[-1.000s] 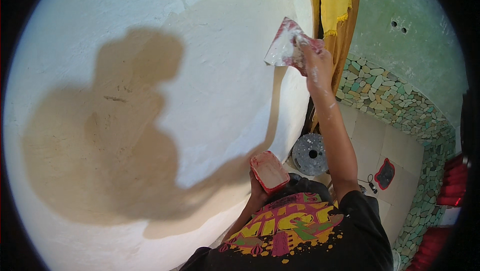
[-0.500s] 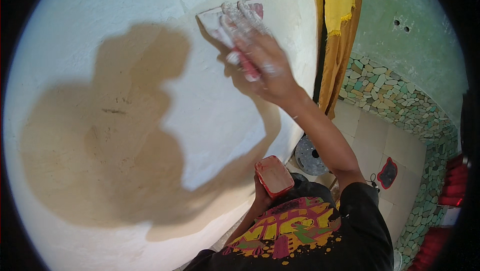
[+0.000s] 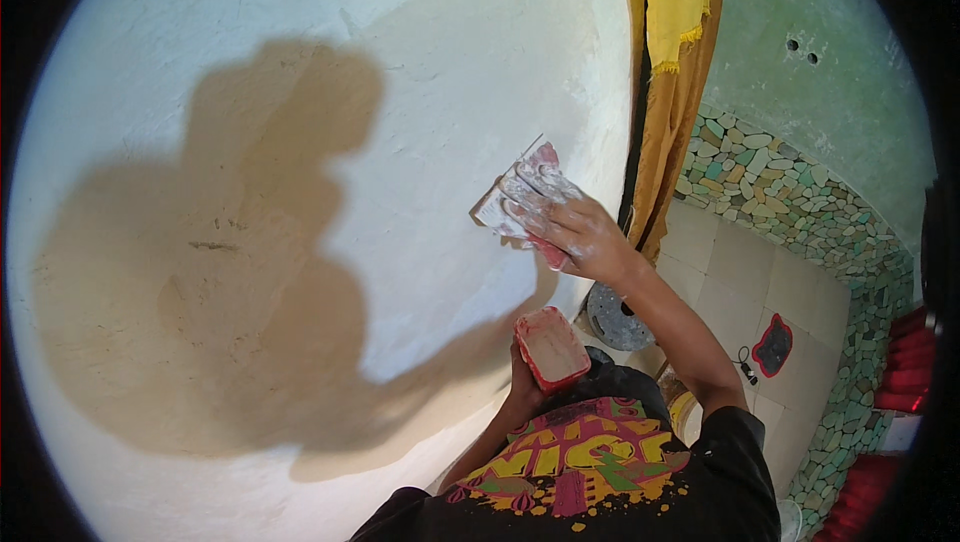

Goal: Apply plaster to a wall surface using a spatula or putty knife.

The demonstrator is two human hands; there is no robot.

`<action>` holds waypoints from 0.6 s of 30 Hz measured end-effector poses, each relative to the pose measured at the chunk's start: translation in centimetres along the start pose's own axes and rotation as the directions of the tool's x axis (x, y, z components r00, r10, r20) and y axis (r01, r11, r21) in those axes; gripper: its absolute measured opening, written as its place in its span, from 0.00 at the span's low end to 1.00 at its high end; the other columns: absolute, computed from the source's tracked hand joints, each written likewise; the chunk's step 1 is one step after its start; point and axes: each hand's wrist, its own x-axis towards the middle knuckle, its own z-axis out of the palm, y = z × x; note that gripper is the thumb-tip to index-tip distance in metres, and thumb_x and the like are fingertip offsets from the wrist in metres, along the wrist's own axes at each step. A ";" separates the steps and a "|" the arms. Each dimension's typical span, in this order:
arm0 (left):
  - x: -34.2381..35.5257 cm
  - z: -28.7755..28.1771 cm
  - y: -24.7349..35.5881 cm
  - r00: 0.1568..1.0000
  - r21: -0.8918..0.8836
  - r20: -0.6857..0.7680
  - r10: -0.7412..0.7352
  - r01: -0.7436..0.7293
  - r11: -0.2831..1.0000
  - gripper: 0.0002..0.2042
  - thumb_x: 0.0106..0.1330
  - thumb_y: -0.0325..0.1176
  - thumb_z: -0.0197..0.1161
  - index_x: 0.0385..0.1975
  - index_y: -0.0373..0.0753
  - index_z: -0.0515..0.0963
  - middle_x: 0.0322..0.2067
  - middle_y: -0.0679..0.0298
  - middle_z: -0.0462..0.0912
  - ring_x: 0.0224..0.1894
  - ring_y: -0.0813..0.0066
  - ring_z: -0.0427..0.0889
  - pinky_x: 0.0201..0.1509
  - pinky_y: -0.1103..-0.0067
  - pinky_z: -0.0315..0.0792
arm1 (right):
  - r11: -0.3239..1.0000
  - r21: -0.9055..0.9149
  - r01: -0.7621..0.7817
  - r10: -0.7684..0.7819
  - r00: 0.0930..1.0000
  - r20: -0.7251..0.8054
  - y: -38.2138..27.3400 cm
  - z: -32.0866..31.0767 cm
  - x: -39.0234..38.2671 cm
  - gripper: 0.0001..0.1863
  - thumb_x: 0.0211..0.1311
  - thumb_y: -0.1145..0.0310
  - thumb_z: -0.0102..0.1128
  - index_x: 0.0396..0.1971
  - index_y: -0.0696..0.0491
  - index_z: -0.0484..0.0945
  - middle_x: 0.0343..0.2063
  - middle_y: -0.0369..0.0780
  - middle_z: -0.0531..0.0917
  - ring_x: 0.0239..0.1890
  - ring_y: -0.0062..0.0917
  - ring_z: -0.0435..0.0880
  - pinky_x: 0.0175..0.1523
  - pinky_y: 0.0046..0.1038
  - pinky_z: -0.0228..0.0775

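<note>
Pale, slightly rough plaster covers the wall (image 3: 440, 212). The right hand (image 3: 575, 227) grips a thin, flat scraper (image 3: 490, 210) smeared white, fingers laid across its blade and the red handle end below the palm; the blade's long edge points up-left, at the wall, though contact is unclear. The left hand (image 3: 523, 382) is wrapped around the side of a red rectangular tub (image 3: 552, 347) of smooth beige paste, near the shirt (image 3: 570, 462). Plaster stretches broadly leftward; rightward, the wall's edge meets a yellow cloth curtain (image 3: 672, 112).
</note>
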 end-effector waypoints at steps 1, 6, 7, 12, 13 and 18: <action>0.2 0.1 0.0 1.000 -0.006 0.009 0.007 -0.007 1.000 0.33 0.68 0.63 0.54 0.66 0.46 0.70 0.58 0.59 0.79 0.59 0.56 0.79 0.65 0.53 0.73 | 0.996 -0.052 0.072 -0.075 0.995 -0.065 -0.5 -1.0 0.4 0.35 0.43 0.72 0.74 0.58 0.49 0.79 0.62 0.41 0.79 0.63 0.40 0.78 0.68 0.45 0.69; 0.0 1.7 -0.3 1.000 -0.012 0.021 0.012 -0.012 1.000 0.33 0.69 0.64 0.51 0.64 0.45 0.71 0.57 0.58 0.80 0.59 0.56 0.79 0.65 0.52 0.73 | 0.987 -0.156 0.031 -0.100 0.884 -0.457 -0.7 -7.1 8.1 0.30 0.50 0.72 0.73 0.58 0.50 0.81 0.62 0.41 0.80 0.66 0.41 0.75 0.68 0.45 0.68; 0.0 1.9 -0.4 1.000 -0.050 0.013 0.010 -0.009 0.999 0.34 0.70 0.65 0.48 0.63 0.44 0.72 0.56 0.57 0.80 0.57 0.55 0.80 0.64 0.52 0.73 | 0.988 -0.155 0.029 -0.098 0.883 -0.459 -0.1 -7.7 9.5 0.30 0.50 0.72 0.73 0.58 0.50 0.81 0.62 0.41 0.80 0.66 0.41 0.75 0.68 0.45 0.68; 0.2 1.3 -0.5 0.998 -0.039 0.060 0.024 -0.022 0.999 0.34 0.67 0.65 0.55 0.64 0.45 0.71 0.57 0.58 0.80 0.59 0.57 0.79 0.65 0.53 0.73 | 0.972 -0.232 0.036 -0.149 0.857 -0.492 2.1 -4.7 13.2 0.32 0.46 0.74 0.73 0.57 0.53 0.80 0.58 0.46 0.81 0.56 0.44 0.81 0.63 0.36 0.72; 0.1 1.1 -0.5 0.999 -0.008 0.032 0.043 -0.043 0.999 0.36 0.64 0.64 0.61 0.65 0.46 0.70 0.58 0.60 0.79 0.60 0.58 0.79 0.65 0.52 0.73 | 0.972 -0.233 0.031 -0.145 0.859 -0.491 2.6 -3.8 12.5 0.32 0.46 0.74 0.73 0.57 0.53 0.80 0.58 0.46 0.81 0.56 0.44 0.81 0.63 0.36 0.72; 0.3 0.3 -0.2 0.999 0.012 -0.001 0.052 -0.052 0.999 0.34 0.67 0.64 0.57 0.65 0.46 0.70 0.58 0.60 0.79 0.60 0.58 0.79 0.64 0.53 0.73 | 0.999 -0.028 -0.046 0.030 0.910 -0.413 5.0 -0.1 5.3 0.34 0.46 0.77 0.71 0.59 0.50 0.80 0.59 0.44 0.80 0.55 0.42 0.81 0.60 0.39 0.74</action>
